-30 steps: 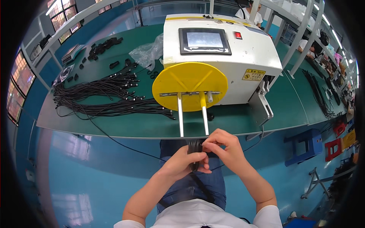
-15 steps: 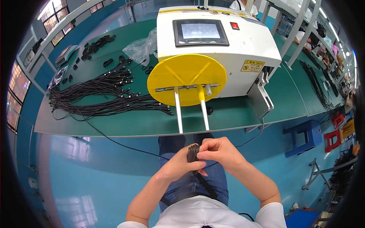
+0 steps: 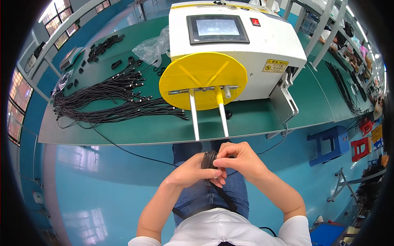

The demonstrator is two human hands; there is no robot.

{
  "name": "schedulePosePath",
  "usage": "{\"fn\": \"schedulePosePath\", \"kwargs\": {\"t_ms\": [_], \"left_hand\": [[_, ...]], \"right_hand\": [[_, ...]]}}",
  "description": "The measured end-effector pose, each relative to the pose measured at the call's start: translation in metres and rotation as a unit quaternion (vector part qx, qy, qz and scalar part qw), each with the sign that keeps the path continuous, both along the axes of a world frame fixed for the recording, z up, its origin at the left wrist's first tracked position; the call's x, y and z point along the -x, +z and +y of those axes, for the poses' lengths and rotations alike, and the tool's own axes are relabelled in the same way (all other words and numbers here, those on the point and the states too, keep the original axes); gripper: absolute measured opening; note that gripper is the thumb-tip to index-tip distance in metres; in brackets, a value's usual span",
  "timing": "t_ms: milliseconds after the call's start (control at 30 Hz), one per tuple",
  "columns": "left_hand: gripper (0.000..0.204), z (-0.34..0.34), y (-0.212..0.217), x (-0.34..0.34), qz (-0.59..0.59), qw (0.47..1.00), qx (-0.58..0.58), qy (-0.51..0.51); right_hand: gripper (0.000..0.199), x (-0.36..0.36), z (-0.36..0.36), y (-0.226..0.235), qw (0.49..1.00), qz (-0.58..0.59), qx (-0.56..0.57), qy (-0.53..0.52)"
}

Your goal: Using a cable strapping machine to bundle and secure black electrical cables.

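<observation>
Over my lap, a small coil of black cable [image 3: 209, 159] is held between both hands. My left hand [image 3: 193, 170] is closed round the coil from its left side, with the thumb across the lower part. My right hand [image 3: 238, 159] pinches at the coil's right side with thumb and forefinger. What exactly the right fingertips grip is partly hidden. A single black cable [image 3: 129, 154] runs from the bundle of black cables [image 3: 98, 96] on the green table [image 3: 164, 133] over the front edge to my left hand.
Beyond my hands stands a white machine [image 3: 254, 53] with a screen and a yellow disc [image 3: 197, 76]; two rods project from the disc toward me. A clear plastic bag [image 3: 152, 49] and loose black parts [image 3: 104, 47] lie at the back left. A blue stool [image 3: 330, 145] stands right.
My right hand's fingers have shifted slightly against the coil, and more of the coil's loops face the camera. The left hand keeps its hold. The whole view has tilted a little.
</observation>
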State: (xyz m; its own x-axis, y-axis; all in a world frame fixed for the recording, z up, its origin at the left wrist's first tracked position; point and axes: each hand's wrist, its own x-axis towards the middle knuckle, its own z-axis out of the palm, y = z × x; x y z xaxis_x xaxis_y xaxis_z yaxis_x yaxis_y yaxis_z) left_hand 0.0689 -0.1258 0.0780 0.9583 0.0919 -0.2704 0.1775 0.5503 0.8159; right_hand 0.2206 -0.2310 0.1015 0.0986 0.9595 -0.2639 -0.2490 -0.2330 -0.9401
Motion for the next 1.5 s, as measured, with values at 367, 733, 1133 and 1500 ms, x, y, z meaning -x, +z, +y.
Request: {"fn": "schedulePosePath", "kwargs": {"t_ms": [367, 733, 1133, 1500], "left_hand": [[0.02, -0.009, -0.036, -0.016, 0.048, 0.865, -0.442, 0.234], [0.027, -0.005, -0.057, -0.017, 0.069, 0.804, -0.533, 0.255], [0.029, -0.002, -0.06, -0.023, 0.089, 0.813, -0.532, 0.219], [0.028, 0.003, -0.061, -0.031, 0.075, 0.824, -0.517, 0.221]], "right_hand": [[0.015, -0.059, 0.021, -0.061, 0.936, -0.3, -0.072, -0.173], [0.021, -0.09, 0.064, -0.11, 0.824, -0.495, -0.097, -0.26], [0.03, -0.083, 0.101, -0.099, 0.613, -0.775, -0.101, -0.115], [0.019, -0.131, 0.092, -0.089, 0.933, -0.265, 0.011, -0.243]]}}
